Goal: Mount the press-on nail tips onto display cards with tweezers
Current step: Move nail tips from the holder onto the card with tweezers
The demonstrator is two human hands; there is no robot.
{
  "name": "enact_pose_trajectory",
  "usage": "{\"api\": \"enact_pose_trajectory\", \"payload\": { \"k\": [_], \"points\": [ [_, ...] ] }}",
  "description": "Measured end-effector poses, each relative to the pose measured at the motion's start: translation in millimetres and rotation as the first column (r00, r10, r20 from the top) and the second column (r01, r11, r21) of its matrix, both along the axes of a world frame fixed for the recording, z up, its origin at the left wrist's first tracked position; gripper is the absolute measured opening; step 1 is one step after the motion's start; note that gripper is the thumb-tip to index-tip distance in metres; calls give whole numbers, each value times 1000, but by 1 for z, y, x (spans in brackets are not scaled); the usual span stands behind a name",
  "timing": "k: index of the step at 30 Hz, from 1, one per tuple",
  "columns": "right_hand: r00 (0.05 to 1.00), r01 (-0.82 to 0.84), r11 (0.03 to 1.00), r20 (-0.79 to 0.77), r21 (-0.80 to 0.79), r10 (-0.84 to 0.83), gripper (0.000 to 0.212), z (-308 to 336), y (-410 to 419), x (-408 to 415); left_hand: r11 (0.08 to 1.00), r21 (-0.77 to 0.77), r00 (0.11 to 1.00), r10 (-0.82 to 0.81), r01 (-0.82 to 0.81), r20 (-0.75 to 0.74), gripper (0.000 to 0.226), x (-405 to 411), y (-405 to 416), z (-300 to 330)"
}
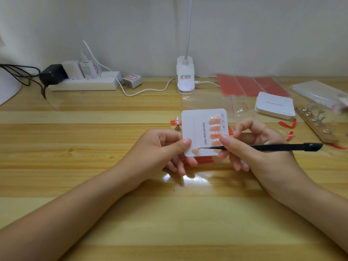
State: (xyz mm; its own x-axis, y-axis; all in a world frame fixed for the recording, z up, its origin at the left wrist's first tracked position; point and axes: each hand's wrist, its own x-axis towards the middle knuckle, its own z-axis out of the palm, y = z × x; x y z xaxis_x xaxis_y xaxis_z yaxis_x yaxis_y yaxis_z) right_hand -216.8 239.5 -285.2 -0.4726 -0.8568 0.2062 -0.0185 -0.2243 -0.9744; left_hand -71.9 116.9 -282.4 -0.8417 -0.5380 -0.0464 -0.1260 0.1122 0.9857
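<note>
A white display card (195,129) printed "Handmade Nail" is held just above the wooden table. My left hand (162,149) pinches its lower left edge, thumb on top. Several pink nail tips with pearls (214,127) sit in a column along the card's right side. One more pink nail tip (195,150) lies at the card's lower edge. My right hand (250,146) grips black tweezers (263,147), whose points touch that lower tip. Another pearl-topped nail tip on a small stand (178,123) is just left of the card.
A stack of blank cards (274,105) lies at right, with red adhesive sheets (252,85) and clear bags behind. A wooden strip with metal nail holders (316,119) sits far right. A clip lamp (185,76), power strip (84,83) and chargers line the wall.
</note>
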Motion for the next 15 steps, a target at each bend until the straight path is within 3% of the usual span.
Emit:
{"api": "enact_pose_trajectory", "payload": {
  "k": [15],
  "points": [
    [995, 4, 998, -99, -55, -10, 21, -4, 1, -1, 999, 39, 1000, 4, -4, -1, 21, 1, -2, 1]
  ]
}}
